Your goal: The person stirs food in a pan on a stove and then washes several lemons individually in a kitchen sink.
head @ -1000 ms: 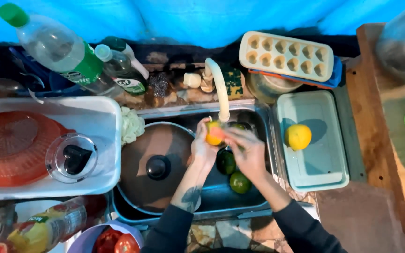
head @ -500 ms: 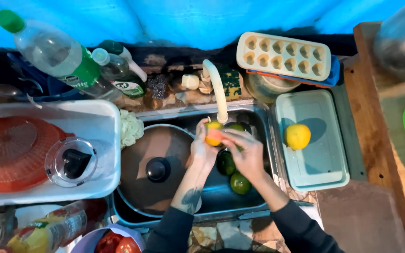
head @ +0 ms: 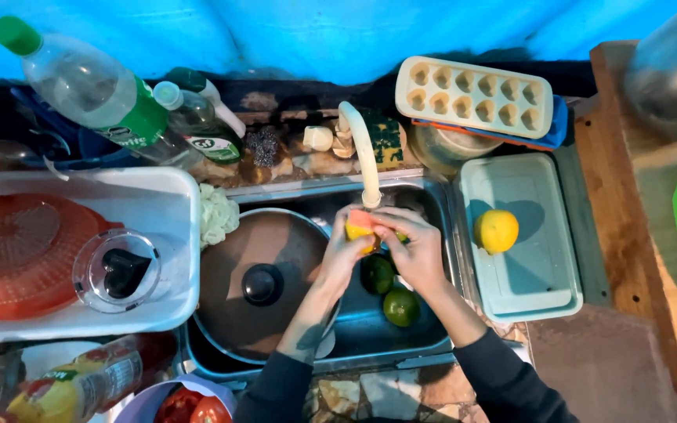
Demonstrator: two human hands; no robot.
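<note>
A: Against half a second back, hardly any shift: left hand [head: 345,254] and right hand [head: 413,254] still closed together around the small round yellow-orange fruit [head: 360,227], still directly under the pale curved plastic tap spout [head: 363,160]. Slight turn of the fruit, more reddish skin upward now

B: Grip?

A: Both sets of fingers curled shut on the fruit, thumbs on top, palms facing. Fruit held over the steel sink basin [head: 436,235], not resting in it

B: Reading of that?

A: Probably rinsing or rubbing mid-course; water stream not discernible

B: Surface, surroundings?

A: Two dark green round fruits [head: 389,290] low in the basin, just near of the hands. Large brown pot lid with black knob [head: 260,283] filling the basin's left half. One yellow round fruit [head: 496,231] alone on the pale green plastic tray [head: 538,274] right of the sink. White dish tub [head: 170,211] left, holding an orange strainer [head: 21,254]. Beige ice-cube tray [head: 472,98] far right, clear bottles [head: 92,90] far left, blue sheet [head: 315,35] behind
</note>
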